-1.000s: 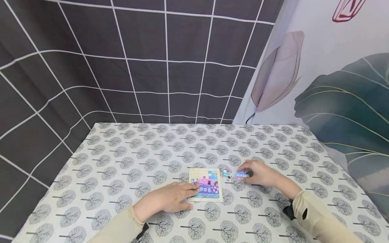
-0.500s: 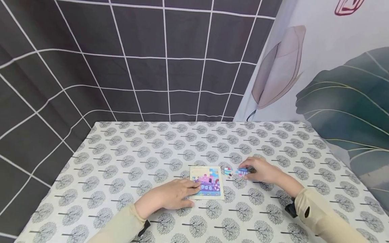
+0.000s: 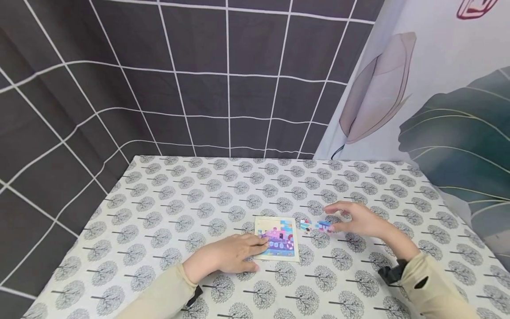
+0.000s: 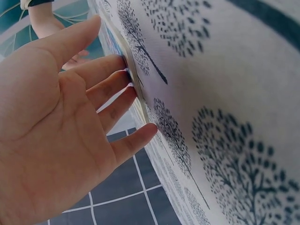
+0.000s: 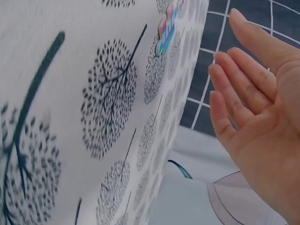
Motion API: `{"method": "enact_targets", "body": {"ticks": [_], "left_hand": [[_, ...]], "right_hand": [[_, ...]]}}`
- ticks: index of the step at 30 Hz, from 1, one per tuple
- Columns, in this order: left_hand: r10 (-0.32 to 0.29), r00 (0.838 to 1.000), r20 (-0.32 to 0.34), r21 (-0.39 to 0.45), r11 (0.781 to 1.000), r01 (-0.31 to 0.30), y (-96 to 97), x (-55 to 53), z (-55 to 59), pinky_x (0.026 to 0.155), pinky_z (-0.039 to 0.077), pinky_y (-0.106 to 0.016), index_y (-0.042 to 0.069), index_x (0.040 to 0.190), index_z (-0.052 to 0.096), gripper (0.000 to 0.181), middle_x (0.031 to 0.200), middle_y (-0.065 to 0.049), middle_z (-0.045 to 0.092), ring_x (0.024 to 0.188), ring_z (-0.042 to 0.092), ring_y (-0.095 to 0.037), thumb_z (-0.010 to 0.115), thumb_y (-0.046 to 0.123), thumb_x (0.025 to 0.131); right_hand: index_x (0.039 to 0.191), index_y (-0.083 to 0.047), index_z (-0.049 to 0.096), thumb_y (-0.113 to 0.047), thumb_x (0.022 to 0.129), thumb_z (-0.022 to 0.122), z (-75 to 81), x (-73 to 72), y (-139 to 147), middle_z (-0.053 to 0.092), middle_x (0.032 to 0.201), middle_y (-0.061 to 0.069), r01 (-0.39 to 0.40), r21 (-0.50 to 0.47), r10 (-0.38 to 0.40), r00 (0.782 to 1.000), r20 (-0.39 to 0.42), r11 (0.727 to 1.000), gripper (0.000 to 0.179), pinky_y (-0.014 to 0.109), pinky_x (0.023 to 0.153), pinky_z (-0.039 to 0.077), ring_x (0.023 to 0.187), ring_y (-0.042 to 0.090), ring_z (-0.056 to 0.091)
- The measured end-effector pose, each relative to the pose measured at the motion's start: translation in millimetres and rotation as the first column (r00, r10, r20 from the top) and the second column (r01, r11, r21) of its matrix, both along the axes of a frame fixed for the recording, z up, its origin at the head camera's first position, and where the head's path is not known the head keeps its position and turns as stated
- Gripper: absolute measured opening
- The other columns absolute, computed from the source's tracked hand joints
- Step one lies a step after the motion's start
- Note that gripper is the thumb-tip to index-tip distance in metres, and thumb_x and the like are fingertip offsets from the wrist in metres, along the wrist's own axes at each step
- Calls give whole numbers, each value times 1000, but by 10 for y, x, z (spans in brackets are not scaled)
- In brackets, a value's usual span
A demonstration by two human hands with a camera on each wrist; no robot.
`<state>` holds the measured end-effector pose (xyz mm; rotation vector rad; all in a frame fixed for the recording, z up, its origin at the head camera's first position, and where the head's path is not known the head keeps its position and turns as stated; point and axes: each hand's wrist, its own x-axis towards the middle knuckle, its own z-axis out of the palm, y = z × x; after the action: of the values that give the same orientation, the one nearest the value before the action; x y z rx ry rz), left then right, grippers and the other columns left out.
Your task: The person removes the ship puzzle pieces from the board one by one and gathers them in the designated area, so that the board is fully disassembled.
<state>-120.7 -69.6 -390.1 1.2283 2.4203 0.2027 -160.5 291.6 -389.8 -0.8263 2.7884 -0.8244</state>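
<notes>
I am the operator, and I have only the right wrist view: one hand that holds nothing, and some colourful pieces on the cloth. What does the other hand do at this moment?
Observer: The left hand rests its fingers on the left side of a puzzle tray.

Operator: I understand. Is every part of this puzzle tray already filled?

Observer: No, in the head view its far left part shows bare, cream-coloured base.

Operator: And the loose puzzle pieces which I see, on which side of the puzzle tray do they lie?

Observer: They lie to the right of it, with a small gap between.
</notes>
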Motion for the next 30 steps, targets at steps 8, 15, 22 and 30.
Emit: {"method": "enact_targets", "body": {"ticks": [8, 15, 22, 30], "left_hand": [[21, 999, 24, 12, 1000, -21, -15, 57, -47, 114, 25, -40, 16, 145, 35, 62, 153, 4, 26, 139, 26, -20, 51, 44, 92], [18, 1000, 2, 5, 1000, -18, -25, 45, -38, 113, 26, -39, 14, 144, 37, 60, 151, 2, 30, 138, 29, -20, 52, 42, 92], [20, 999, -28, 13, 1000, -20, 23, 44, 26, 113, 28, -37, 12, 141, 42, 58, 149, 0, 35, 136, 33, -19, 56, 38, 90], [28, 999, -41, 18, 999, -27, 47, 39, 24, 112, 29, -38, 12, 141, 41, 59, 148, 0, 36, 135, 34, -20, 56, 37, 90]], "right_hand": [[118, -6, 61, -20, 81, 72, -63, -9, -235, 65, 116, 6, 36, -100, -43, 997, -62, 994, 41, 41, 89, 51, 106, 25, 60], [121, -10, 60, -26, 80, 73, -50, -116, -551, 63, 119, 5, -2, -128, -4, 999, -45, 992, 46, 46, 91, 49, 107, 25, 59], [120, -6, 60, -23, 81, 72, -10, -203, -804, 62, 120, 7, -48, -138, 47, 999, -11, 989, 45, 43, 90, 50, 108, 24, 58], [111, -6, 65, -20, 79, 73, -121, -227, -901, 63, 115, 8, -102, -110, 105, 994, 22, 989, 36, 45, 92, 48, 108, 26, 57]]}}
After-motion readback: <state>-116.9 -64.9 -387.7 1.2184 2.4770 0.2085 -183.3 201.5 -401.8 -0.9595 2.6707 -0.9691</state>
